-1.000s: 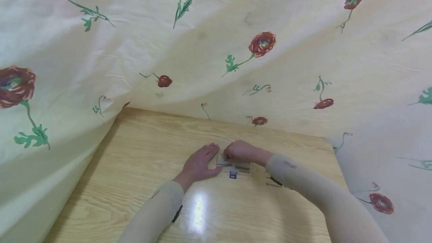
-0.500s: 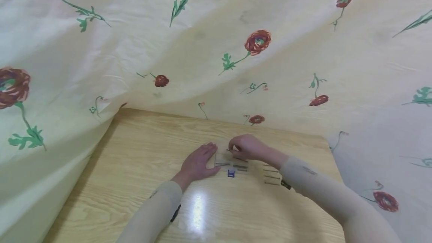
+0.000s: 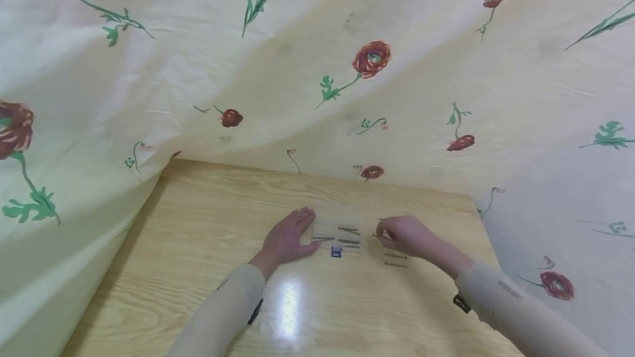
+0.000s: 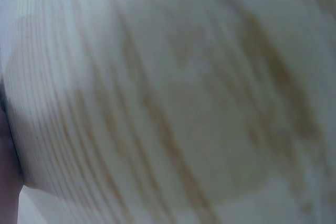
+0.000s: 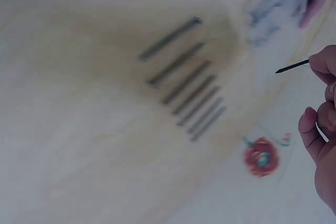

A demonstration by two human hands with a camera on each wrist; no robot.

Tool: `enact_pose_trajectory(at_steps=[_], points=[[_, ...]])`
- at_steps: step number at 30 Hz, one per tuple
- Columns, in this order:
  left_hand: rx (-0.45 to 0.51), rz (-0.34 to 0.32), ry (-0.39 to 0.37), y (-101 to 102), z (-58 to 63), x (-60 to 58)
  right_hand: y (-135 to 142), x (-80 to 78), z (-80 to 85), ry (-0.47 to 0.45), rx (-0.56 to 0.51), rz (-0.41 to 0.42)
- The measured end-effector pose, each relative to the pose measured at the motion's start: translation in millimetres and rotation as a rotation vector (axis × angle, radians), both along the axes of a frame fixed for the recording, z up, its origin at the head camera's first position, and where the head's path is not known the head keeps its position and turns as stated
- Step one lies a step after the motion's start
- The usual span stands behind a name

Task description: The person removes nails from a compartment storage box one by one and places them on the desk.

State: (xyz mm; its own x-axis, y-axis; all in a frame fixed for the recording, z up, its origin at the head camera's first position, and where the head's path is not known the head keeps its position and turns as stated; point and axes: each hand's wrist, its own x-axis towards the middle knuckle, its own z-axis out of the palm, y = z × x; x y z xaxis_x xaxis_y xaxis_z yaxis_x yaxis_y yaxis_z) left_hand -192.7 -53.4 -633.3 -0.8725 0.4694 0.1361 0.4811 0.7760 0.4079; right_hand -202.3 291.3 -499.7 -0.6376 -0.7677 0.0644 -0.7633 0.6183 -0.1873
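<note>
Your left hand (image 3: 288,237) lies, fingers nearly straight, at nine o'clock of the clear box (image 3: 337,212), probably to steady it. At three o'clock, your right hand (image 3: 404,234) pinches one nail (image 5: 292,66) by its end, so the shaft sticks out; loose nails (image 5: 187,82) lie lined up at four.

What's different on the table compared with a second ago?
The right hand has moved rightward, from over the clear box to the row of nails beside it. It now pinches a nail; no release is visible. The left hand stays at the box's left edge, and the box and blue piece look unmoved.
</note>
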Motion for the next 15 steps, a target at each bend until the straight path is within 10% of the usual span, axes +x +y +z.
enact_pose_trajectory(at_steps=[15], points=[[0.031, -0.012, 0.026, -1, 3.0, 0.4, 37, 49.3, -30.7, -0.053, 0.092, -0.092]])
